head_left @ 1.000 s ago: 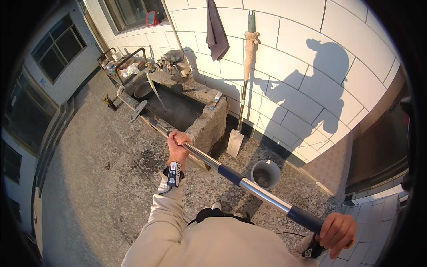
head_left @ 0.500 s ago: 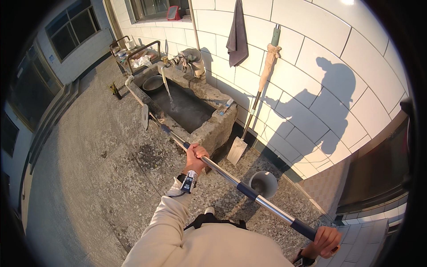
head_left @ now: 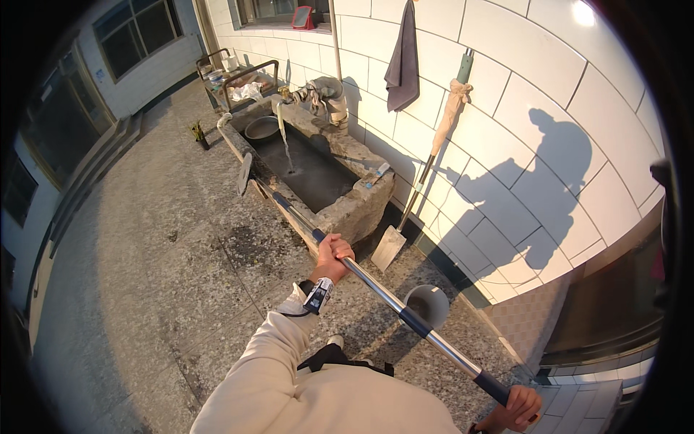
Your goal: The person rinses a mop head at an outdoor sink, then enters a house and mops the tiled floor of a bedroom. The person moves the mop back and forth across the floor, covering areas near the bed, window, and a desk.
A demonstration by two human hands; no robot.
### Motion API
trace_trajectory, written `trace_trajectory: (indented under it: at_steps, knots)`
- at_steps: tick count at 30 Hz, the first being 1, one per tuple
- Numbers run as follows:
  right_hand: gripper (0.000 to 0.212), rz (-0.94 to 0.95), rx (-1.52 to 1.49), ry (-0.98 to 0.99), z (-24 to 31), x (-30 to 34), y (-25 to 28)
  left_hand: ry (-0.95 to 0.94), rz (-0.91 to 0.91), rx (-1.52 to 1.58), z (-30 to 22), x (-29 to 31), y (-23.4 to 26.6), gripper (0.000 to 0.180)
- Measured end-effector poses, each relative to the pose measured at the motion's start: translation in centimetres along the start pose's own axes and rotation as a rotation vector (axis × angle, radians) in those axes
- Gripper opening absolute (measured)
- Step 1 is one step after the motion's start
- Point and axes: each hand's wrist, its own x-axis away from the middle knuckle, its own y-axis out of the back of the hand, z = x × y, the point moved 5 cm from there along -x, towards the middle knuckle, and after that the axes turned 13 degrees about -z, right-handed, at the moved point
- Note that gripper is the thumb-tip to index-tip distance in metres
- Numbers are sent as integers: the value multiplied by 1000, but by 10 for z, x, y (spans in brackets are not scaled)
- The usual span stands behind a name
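Both L hand (head_left: 334,255) & R hand (head_left: 520,406), grip clenched on pole (head_left: 414,321), sit closer together in view vs 1s ago.

1. The person wore a plain cream long-sleeved top (head_left: 347,409), smooth and rounded across the front.
2. Its left sleeve (head_left: 264,351) matched the body of the top and was gathered into soft folds along the forearm, narrowing toward the wrist.
3. A black wrist-worn device (head_left: 314,301) sat just above the left hand (head_left: 334,253), boxy in shape; a white label with small dark markings (head_left: 322,291) covered part of it.
4. A thin dark cable (head_left: 293,315) curved over the cuff beside it.
5. Near the right hand (head_left: 519,409) was a dark wristband (head_left: 475,430), mostly cut off by the lower edge.
6. Both hands were bare.
7. Black clothing (head_left: 334,357) showed beyond the hem, along with a pale, rounded shoe tip (head_left: 335,340).
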Motion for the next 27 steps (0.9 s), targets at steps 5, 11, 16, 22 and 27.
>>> trace_trajectory:
  at_steps: [5,11,16,22,27]
  knots:
    - [35,19,-57,-7,5,-1,2,-9,-9,19,4,5,-1,41]
    - [33,79,-35,-52,-12,-10,0,-56,81,54,-17,16,4,41]
    - [28,278,-70,-270,-72,-16,2,-260,119,162,-87,53,32,41]
    - [19,434,-194,-628,-168,12,-45,-451,66,394,-191,145,126,40]
    - [12,608,-240,-924,-263,78,-122,-707,-47,640,-269,249,252,39]
